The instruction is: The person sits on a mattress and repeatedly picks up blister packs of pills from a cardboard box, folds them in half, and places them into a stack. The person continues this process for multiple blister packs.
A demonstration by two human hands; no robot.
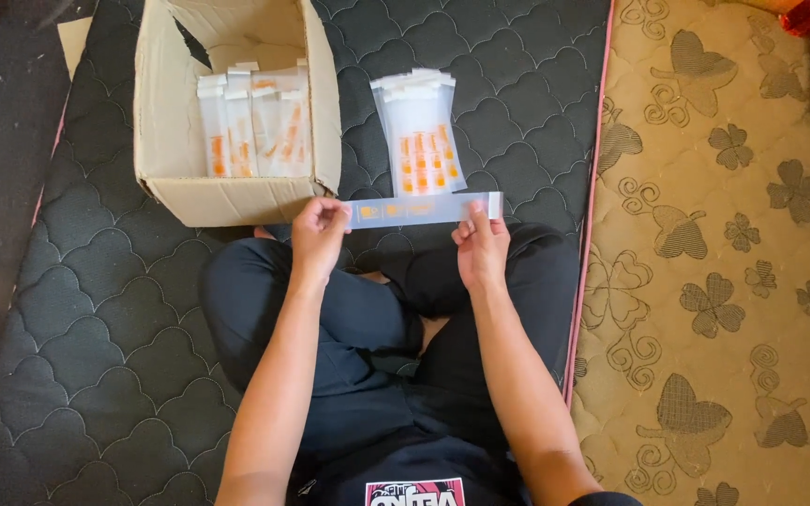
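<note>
In the head view, looking straight down, a person sits cross-legged in dark trousers on a black quilted mat (124, 309) whose stitching forms rounded, scalloped cushions with a soft, padded look. Both bare arms reach forward. The left hand (319, 234) pinches the left end of a long, narrow clear plastic strip (422, 209) between thumb and fingers, and the right hand (481, 245) grips the same strip near its right end, thumb raised against its lower edge; the strip is stretched level between them, just above the knees. It is thin and glossy, slightly frosted, with small orange marks towards its left half and a paler band at its right tip. Just beyond the strip, lying flat on the mat, is a stack of clear packets (419, 131), rectangular and smooth, fanned a little at the top, with white sealed upper edges and rows of orange print low on the front. To the left of that stack stands an open cardboard box (166, 112), tan, matte, with creased, worn walls and a torn flap; inside it more packets (255, 122) of the same clear film stand on edge in a row, white-topped with orange marks. A thin pink edging runs down the mat's right side, and beyond it spreads a tan floor covering (733, 281) patterned with darker butterflies, clover leaves and curling scrolls.
</note>
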